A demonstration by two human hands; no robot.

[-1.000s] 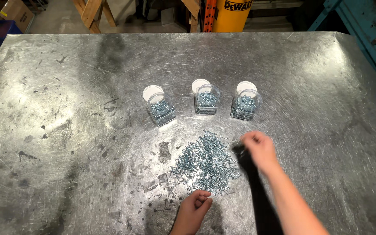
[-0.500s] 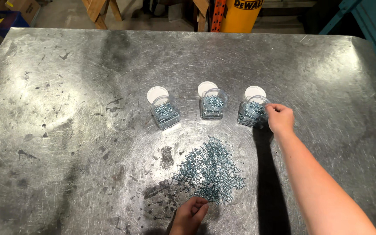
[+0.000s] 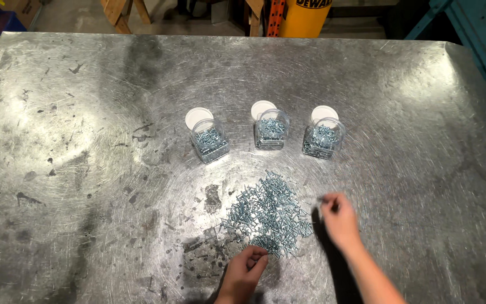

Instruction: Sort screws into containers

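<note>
Person is sorting through a loose pile of small silver screws [image 3: 268, 214] lying near the front-middle of a scratched metal worktop [image 3: 74, 141]. Left hand [image 3: 246, 273] is reaching into the near edge of the pile, fingertips pinched together on what looks like a screw or two; too small to tell exactly what it's gripping. Right hand [image 3: 338, 219] is hovering at the pile's right edge, thumb & forefinger closing on something tiny & thin, prob. a single screw, other fingers curled loosely.

Behind the pile, three clear plastic jars are standing in a row, all open & partly filled w/ similar screws: left jar [image 3: 209, 143], middle jar [image 3: 271, 132], right jar [image 3: 322, 139]. Each has a round white lid lying just behind it, touching or nearly so: left lid [image 3: 198, 117], middle lid [image 3: 261, 108], right lid [image 3: 323, 112]. Jars are set well apart from each other & a short way back from the pile.

Doing the picking well, as I judge it: take one screw at a time w/ a fingertip pinch rather than scooping, since the pieces are tangling & look alike. Working from the pile's outer edges, as both hands are doing, is keeping the heap from scattering over the slick worktop. Checking each screw's length/head before carrying it to a jar avoids mix-ups. Dropping low over a jar mouth should stop bounce-outs.

Beyond the worktop's far edge: a yellow drum [image 3: 305, 14], wooden sawhorse legs [image 3: 120, 14], a blue-green frame [image 3: 479, 34] at right.
</note>
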